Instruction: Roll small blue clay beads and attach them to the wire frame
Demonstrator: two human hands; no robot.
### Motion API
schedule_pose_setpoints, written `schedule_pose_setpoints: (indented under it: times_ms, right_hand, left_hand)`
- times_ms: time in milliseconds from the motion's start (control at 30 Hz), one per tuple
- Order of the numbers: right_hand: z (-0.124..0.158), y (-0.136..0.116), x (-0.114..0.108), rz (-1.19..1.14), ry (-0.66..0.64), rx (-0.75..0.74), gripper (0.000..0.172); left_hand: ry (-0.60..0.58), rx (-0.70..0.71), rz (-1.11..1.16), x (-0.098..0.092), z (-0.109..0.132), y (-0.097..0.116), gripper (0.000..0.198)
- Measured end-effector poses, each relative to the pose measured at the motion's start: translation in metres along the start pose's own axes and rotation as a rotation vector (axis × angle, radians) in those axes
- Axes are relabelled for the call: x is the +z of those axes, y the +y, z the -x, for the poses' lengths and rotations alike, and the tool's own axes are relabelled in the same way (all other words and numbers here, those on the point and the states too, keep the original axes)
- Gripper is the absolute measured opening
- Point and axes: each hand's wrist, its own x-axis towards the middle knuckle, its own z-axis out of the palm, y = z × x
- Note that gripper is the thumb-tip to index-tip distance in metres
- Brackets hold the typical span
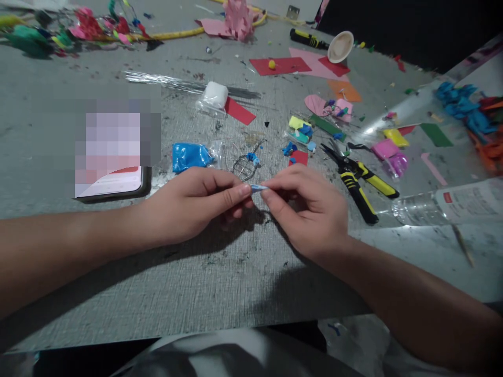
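Note:
Between my two hands is a small, narrow light-blue piece; its exact material I cannot make out. My left hand pinches one end of it with thumb and forefinger. At the other end, the thumb and fingertips of my right hand are closed on it. Just beyond my fingers lies a bent wire shape with bits of blue on it. A blue packet rests behind my left hand. Small blue scraps and a red paper piece lie behind my right hand.
A phone lies at left. Yellow-black pliers and a clear bottle are at right. Farther back are thin wires, a white clay block, coloured paper and a small cup. The table's near edge runs below my hands.

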Motion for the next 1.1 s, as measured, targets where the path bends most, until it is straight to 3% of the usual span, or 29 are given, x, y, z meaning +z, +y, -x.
schedule_pose_setpoints:
  times_ms: [100, 200, 333, 467, 600, 733, 867, 967, 1100]
  right_hand:
    - [0.001, 0.0, -0.001, -0.02, -0.052, -0.098, 0.012]
    - [0.002, 0.002, 0.0, -0.066, -0.106, -0.096, 0.011]
    - [0.007, 0.001, 0.004, -0.196, -0.123, 0.055, 0.016]
    - [0.011, -0.004, 0.006, -0.239, -0.117, 0.261, 0.014]
    - [0.009, -0.006, 0.005, -0.169, -0.144, 0.23, 0.003]
    - [0.006, -0.003, 0.004, -0.098, -0.053, 0.279, 0.006]
    - [0.004, -0.003, 0.002, -0.003, 0.054, 0.142, 0.01]
    - [0.003, -0.006, 0.0, -0.002, 0.01, -0.026, 0.013]
    - [0.003, -0.006, 0.001, -0.067, -0.061, -0.043, 0.012]
  left_hand:
    - [-0.024, 0.013, -0.025, -0.001, -0.002, 0.001, 0.037]
    - [-0.062, 0.103, -0.159, -0.003, 0.0, 0.002, 0.041]
    - [-0.091, 0.236, -0.312, -0.004, 0.004, 0.0, 0.034]
    - [-0.072, 0.242, -0.347, -0.003, 0.003, -0.002, 0.035]
    - [-0.025, 0.224, -0.346, -0.002, 0.002, -0.002, 0.04]
    - [-0.019, 0.179, -0.271, -0.001, 0.003, -0.001, 0.034]
    - [0.064, 0.07, -0.129, 0.0, 0.002, 0.0, 0.033]
    - [0.056, 0.044, -0.094, 0.001, 0.001, 0.001, 0.038]
    - [-0.028, 0.118, -0.159, -0.001, 0.002, 0.0, 0.041]
